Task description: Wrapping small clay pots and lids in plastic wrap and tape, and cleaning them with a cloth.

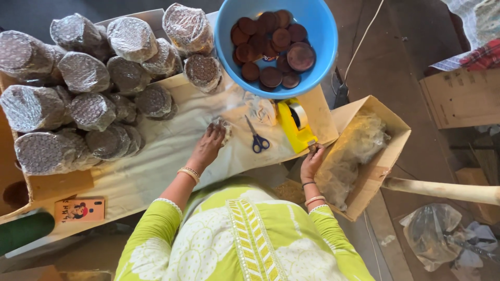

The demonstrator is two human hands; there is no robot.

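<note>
My left hand (208,145) rests on the cloth-covered table (156,161), fingers closed on a small crumpled clear wrap (225,127). My right hand (311,162) reaches to the end of the yellow tape dispenser (296,125) and pinches a small piece at its cutter, beside the flap of a cardboard box (372,171). Blue-handled scissors (258,138) lie between the two hands. A blue bowl (317,52) of brown discs (273,44) stands just beyond the dispenser.
Several plastic-wrapped round bundles (88,88) are stacked on the left of the table. The open cardboard box on the right holds clear plastic bags (351,151). A pale pole (442,190), another carton (463,96) and a small printed box (79,209) lie around.
</note>
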